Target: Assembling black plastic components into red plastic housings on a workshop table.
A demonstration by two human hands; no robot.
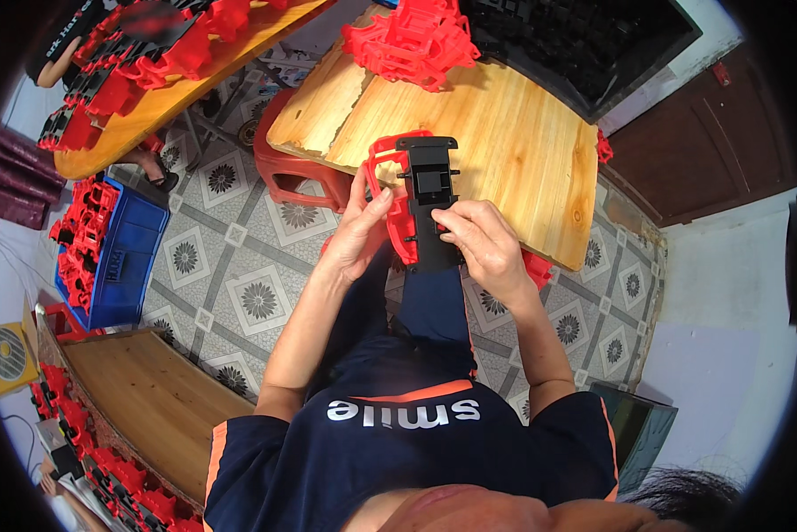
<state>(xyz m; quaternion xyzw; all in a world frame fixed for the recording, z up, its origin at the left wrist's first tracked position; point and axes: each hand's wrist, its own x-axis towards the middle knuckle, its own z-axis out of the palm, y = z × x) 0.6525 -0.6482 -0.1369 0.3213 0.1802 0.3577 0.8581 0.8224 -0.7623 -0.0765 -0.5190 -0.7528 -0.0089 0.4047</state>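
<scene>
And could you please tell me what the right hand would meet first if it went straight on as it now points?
The right hand would likely meet the black part first; they seem to touch, though depth is unclear.

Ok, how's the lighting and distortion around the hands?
Head view: left hand and right hand look sharp; wooden table brightly lit, grain readable; black part too dark for fine detail; frame darkens to black at the rim, and the lower-left wooden board looks bowed.

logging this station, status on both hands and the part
Left hand holds red plastic frame. Right hand touching black plastic panel. Red frame pile on table, clear of hands.
</scene>
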